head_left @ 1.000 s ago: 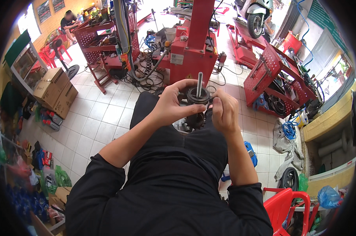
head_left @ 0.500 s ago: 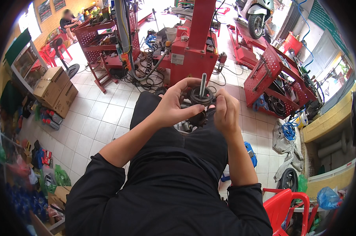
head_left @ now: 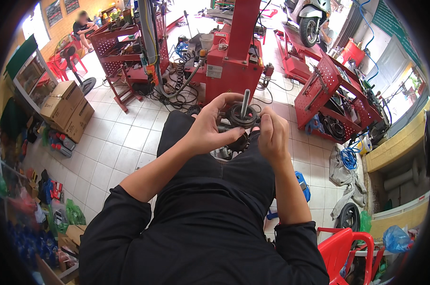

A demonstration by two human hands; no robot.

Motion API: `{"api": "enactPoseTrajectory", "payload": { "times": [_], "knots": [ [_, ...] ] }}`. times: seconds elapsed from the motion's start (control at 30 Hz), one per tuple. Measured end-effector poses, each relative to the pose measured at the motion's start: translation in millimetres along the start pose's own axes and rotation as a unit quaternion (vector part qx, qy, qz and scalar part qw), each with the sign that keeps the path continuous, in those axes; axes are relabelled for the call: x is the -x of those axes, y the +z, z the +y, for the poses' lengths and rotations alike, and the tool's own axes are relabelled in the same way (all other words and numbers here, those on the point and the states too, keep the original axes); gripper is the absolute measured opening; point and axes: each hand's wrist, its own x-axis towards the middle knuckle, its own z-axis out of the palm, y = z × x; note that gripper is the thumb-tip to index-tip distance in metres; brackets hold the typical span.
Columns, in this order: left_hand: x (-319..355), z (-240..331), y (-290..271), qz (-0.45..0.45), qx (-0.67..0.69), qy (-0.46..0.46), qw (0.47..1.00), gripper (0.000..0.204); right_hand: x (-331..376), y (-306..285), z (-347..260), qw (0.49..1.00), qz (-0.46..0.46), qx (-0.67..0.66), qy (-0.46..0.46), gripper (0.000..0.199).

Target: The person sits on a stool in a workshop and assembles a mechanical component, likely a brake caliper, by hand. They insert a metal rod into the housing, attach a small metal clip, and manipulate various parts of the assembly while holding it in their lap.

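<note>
My left hand [head_left: 210, 126] is wrapped round the side of a dark, round metal part [head_left: 235, 117], with the thumb along its near edge. A bright steel shaft [head_left: 246, 102] stands up from the middle of this part, tilted slightly right. On the part's right side, my right hand [head_left: 273, 137] is closed in a pinch against its rim; whatever those fingers grip is hidden. Below, between my thighs, sit a dark toothed-looking piece [head_left: 241, 142] and a pale metal piece [head_left: 222, 153], both partly covered by my left hand and the round part.
Ahead stands a red machine [head_left: 224, 76] with hoses and cables around its base. Red tool carts stand at left [head_left: 115, 52] and right [head_left: 326, 92]. Cardboard boxes [head_left: 63, 107] are on the left. A red plastic chair [head_left: 341, 247] is close at my right. Another person [head_left: 83, 31] sits far left.
The round part and its shaft have shifted very slightly within my hands. Both hands keep nearly the same places and grip.
</note>
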Motion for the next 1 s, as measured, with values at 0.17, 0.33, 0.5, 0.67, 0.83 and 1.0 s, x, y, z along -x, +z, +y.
{"api": "enactPoseTrajectory", "payload": {
  "times": [0.17, 0.33, 0.5, 0.67, 0.83, 1.0],
  "knots": [
    [0.1, 1.6, 0.7, 0.001, 0.006, -0.009, 1.0, 0.065, 0.3, 1.1, -1.2, 1.0, 0.016, 0.005, -0.006, 0.022],
    [0.2, 0.6, -0.8, 0.004, 0.002, -0.016, 1.0, 0.065, 0.2, 1.4, -0.5, 1.0, 0.012, 0.003, -0.002, 0.022],
    [1.3, 4.1, 1.2, 0.011, 0.017, -0.025, 0.999, 0.066, 0.2, 0.3, -0.9, 0.999, -0.003, -0.031, 0.021, 0.022],
    [0.6, 5.7, 4.0, 0.023, 0.017, -0.013, 0.999, 0.061, 0.5, 1.2, 0.5, 1.0, -0.001, -0.022, 0.008, 0.023],
    [-0.1, 1.7, 3.9, 0.026, -0.005, 0.006, 1.0, 0.061, 0.1, 0.8, 0.3, 1.0, 0.001, -0.02, 0.001, 0.023],
    [0.5, 0.6, 3.2, 0.027, -0.009, 0.005, 1.0, 0.06, 1.0, 1.1, 1.3, 1.0, -0.001, -0.022, 0.007, 0.023]
  ]
}}
